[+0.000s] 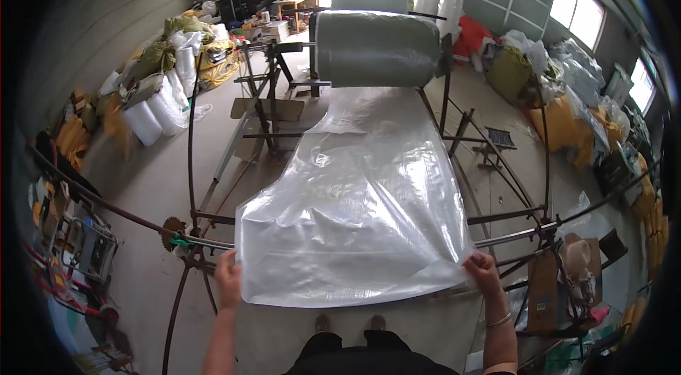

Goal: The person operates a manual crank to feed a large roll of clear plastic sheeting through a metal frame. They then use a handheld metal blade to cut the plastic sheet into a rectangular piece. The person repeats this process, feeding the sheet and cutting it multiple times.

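Observation:
A wide sheet of clear plastic film (362, 212) runs down from a big roll (376, 47) mounted on a dark metal frame (496, 162). My left hand (228, 277) grips the sheet's near left corner. My right hand (484, 272) pinches the near right corner; a thin bracelet sits on that wrist. The film hangs slack and wrinkled between both hands, its near edge just above my shoes (349, 321).
Rolls of bubble wrap (157, 109) and stuffed sacks line the left wall. Yellow and clear bags (567, 91) pile up at the right. A toothed wheel (172, 230) sits on the frame's left rail. Cardboard and tools (567, 276) stand right of me.

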{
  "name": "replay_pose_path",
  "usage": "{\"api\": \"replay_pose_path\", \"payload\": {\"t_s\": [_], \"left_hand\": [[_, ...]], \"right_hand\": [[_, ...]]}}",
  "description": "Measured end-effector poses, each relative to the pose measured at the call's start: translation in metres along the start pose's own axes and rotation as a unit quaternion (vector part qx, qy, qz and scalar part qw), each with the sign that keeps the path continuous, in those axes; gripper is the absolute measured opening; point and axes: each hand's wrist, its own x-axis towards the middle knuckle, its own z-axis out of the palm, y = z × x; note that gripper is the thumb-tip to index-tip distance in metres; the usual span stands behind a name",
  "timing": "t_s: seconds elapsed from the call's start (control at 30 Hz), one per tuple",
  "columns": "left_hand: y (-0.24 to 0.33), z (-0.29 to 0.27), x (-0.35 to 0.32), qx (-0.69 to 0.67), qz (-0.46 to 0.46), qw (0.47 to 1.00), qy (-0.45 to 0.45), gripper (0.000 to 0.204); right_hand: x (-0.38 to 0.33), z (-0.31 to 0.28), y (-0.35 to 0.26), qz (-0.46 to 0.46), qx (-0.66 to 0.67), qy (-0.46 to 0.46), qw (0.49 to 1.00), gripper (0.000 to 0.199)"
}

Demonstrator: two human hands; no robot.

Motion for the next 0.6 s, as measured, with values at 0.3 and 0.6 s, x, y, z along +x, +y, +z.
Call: {"api": "replay_pose_path", "payload": {"t_s": [0.3,0.6], "left_hand": [[0.041,0.157,-0.033,0.354,0.18,0.864,-0.308,0.058],[-0.023,0.107,-0.067,0.466,0.045,0.877,-0.108,0.066]], "right_hand": [[-0.048,-0.072,0.125,0.071,-0.164,-0.142,0.974,0.009],[-0.054,-0.083,0.155,-0.12,-0.474,-0.066,0.87,0.008]]}}
